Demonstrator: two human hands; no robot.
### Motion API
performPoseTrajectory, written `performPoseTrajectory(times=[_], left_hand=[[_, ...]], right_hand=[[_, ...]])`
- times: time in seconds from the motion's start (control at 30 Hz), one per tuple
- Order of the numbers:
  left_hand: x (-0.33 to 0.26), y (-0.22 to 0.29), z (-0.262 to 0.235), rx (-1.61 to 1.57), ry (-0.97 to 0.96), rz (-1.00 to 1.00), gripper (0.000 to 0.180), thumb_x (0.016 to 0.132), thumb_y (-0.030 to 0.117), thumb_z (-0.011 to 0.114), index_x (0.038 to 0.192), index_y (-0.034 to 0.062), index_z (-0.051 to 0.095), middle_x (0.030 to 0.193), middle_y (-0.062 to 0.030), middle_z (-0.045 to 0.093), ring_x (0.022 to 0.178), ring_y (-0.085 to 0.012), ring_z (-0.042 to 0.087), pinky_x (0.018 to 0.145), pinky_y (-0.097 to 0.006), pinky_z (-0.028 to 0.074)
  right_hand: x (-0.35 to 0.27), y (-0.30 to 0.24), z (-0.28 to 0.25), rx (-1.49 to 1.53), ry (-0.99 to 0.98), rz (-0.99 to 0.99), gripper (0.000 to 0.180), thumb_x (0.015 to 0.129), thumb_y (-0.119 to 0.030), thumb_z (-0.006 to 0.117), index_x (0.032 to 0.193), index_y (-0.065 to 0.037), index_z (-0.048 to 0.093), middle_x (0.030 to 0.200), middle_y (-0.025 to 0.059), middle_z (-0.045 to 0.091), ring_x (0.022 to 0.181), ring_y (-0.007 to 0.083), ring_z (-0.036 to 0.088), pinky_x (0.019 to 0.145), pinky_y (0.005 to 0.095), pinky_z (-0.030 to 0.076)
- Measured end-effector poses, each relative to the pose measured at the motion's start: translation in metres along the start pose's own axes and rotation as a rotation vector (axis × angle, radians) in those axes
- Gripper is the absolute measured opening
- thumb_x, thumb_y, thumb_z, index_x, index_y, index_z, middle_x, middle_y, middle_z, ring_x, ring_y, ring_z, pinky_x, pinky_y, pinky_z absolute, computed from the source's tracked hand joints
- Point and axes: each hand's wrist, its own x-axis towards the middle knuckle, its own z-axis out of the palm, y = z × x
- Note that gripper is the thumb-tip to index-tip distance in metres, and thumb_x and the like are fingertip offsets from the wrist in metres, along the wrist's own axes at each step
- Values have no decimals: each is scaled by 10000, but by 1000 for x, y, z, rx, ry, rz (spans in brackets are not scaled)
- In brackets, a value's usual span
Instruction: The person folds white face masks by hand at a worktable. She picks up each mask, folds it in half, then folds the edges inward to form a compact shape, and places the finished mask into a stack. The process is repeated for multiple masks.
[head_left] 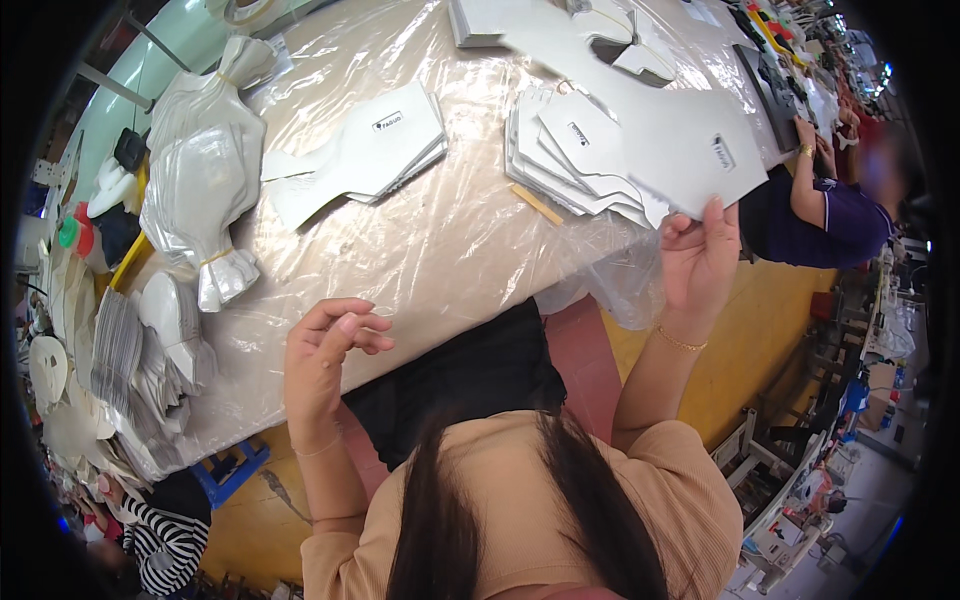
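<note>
My right hand (pixel 700 255) pinches the near edge of a flat white cut piece (pixel 690 135) with a small dark printed label. The piece is held over a stack of similar white pieces (pixel 572 150) on the plastic-covered table (pixel 400 270). My left hand (pixel 335 355) hovers by the table's near edge, fingers loosely bent and apart, holding nothing. Beyond it lies another, thinner stack of labelled white pieces (pixel 365 150), nearest to that hand.
Banded bundles of pale cut pieces (pixel 205 170) and fanned stacks (pixel 118 345) cover the left side. A yellow strip (pixel 537 204) lies by the right stack. More white pieces (pixel 480 22) sit at the back. A co-worker in a dark purple shirt (pixel 850 225) works at the right.
</note>
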Motion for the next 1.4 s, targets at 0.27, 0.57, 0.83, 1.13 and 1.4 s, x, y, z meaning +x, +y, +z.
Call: performPoseTrajectory(times=[0.27,0.57,0.83,1.13,1.4], left_hand=[[6,-4,12,122,0,11,271,975,175,617,1135,-42,627,995,-175,714,825,-219,704,771,-295,518],[8,-6,18,91,65,37,262,952,115,665,1160,-42,639,1020,-128,717,925,-166,683,824,-273,527],[12,-11,1,230,318,69,262,928,109,692,1148,-29,659,989,-79,694,901,-139,664,771,-259,531],[69,-5,-25,666,602,402,423,870,135,743,1259,15,628,1209,-125,523,962,-199,602,724,-302,536],[100,-3,-11,1128,661,611,643,784,210,818,1351,48,564,1279,-176,505,1159,-349,501,981,-432,444]], right_hand=[[45,-75,-22,-619,231,-498,207,951,-15,651,1131,55,580,1118,121,666,1010,140,635,907,262,510],[138,-28,-16,-1287,-337,61,289,922,-207,723,1128,-7,692,931,5,696,829,74,611,749,219,488],[117,106,49,-1377,-727,-106,346,877,-211,735,1183,-60,678,1108,96,667,1006,237,641,846,347,504],[116,186,117,-1446,-853,-334,452,855,-243,735,1265,-81,637,1332,135,555,1240,325,503,1043,412,427],[98,184,111,-1526,-821,-368,452,793,-194,767,1203,-44,648,1329,123,563,1250,325,486,1056,406,401]])
